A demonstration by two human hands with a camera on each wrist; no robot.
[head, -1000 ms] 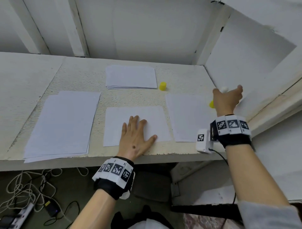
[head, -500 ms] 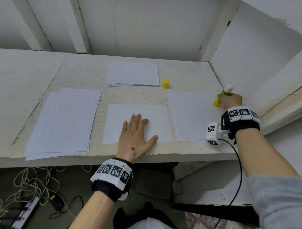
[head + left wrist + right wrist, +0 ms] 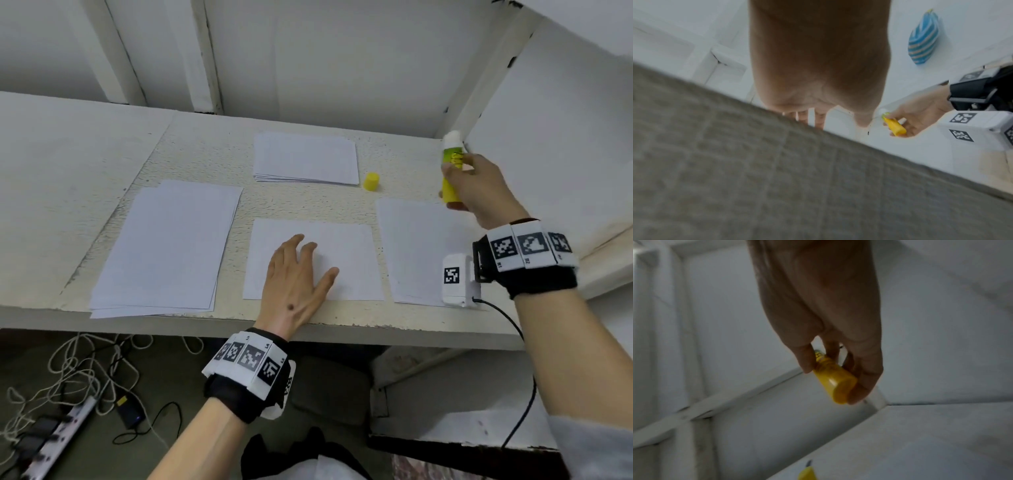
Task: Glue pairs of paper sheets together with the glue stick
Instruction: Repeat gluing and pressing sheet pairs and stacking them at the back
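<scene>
My right hand (image 3: 479, 192) grips a yellow glue stick (image 3: 451, 171) upright above the table's right end, its white glue tip uncapped and pointing up. The right wrist view shows the stick's yellow base (image 3: 835, 382) between thumb and fingers. My left hand (image 3: 296, 274) lies flat with spread fingers on the middle paper sheet (image 3: 346, 253) near the front edge. Another sheet (image 3: 414, 246) lies to its right, below the right hand. The yellow cap (image 3: 371, 181) stands on the table beside a paper stack (image 3: 306, 157) at the back.
A larger pile of sheets (image 3: 168, 246) lies at the left of the white table (image 3: 205, 154). White walls close the back and right side. Cables and a power strip (image 3: 58, 428) lie on the floor below the front edge.
The right hand has picked up the glue stick from the table's right edge and lifted it upright. The left hand has stayed flat on the middle sheet.
</scene>
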